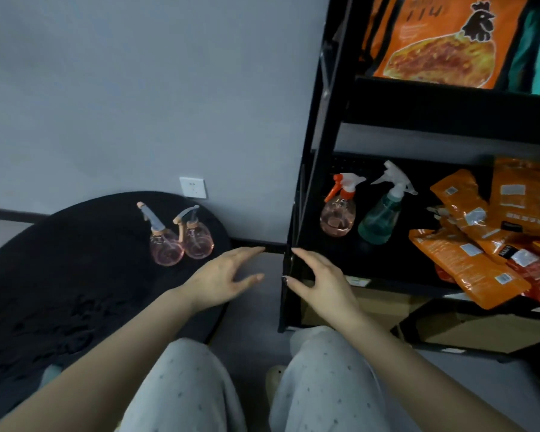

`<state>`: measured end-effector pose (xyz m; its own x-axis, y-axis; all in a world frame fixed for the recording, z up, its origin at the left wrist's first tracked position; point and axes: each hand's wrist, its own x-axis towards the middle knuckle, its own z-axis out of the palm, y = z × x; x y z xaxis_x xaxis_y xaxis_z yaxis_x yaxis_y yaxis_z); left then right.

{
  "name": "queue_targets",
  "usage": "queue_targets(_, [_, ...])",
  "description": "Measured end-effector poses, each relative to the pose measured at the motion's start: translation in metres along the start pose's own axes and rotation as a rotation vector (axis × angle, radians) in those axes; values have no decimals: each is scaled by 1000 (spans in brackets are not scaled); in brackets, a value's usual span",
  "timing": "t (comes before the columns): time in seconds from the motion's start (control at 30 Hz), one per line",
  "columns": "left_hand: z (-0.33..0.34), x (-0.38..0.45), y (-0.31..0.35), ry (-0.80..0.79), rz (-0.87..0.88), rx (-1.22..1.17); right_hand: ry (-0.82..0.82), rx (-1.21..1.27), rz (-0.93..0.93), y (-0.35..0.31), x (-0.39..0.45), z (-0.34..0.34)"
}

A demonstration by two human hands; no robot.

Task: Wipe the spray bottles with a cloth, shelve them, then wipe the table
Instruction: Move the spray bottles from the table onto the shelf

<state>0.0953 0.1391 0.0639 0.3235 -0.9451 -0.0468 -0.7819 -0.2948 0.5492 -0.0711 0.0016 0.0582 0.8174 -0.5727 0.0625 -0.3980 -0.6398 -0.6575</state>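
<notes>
A round black table (75, 260) stands by a grey wall, bearing two pink spray bottles (181, 241) side by side. A pink-orange bottle (339, 213) and a green bottle (379, 219) stand on the black shelf (387, 260). Left hand (222, 282) and right hand (321, 282) hover between, each grip apart, holding nothing.

Two pink spray bottles (181, 243) stood touching on the round black table (75, 275); a pink bottle (339, 215) and a green bottle (379, 221) stood upright on the shelf (387, 263)
</notes>
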Motion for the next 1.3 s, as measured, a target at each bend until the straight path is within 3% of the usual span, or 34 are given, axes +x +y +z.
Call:
queue_targets(0.4, [-32, -53, -113, 155, -266, -24, -217, -55, -15, -69, 80, 121])
queue_targets(0.93, [-26, -23, -195, 188, -398, -68, -144, -48, 117, -66, 220, 227])
queue_targets(1.3, [-25, 0, -203, 180, -422, -78, -45, 94, 164, -56, 240, 244])
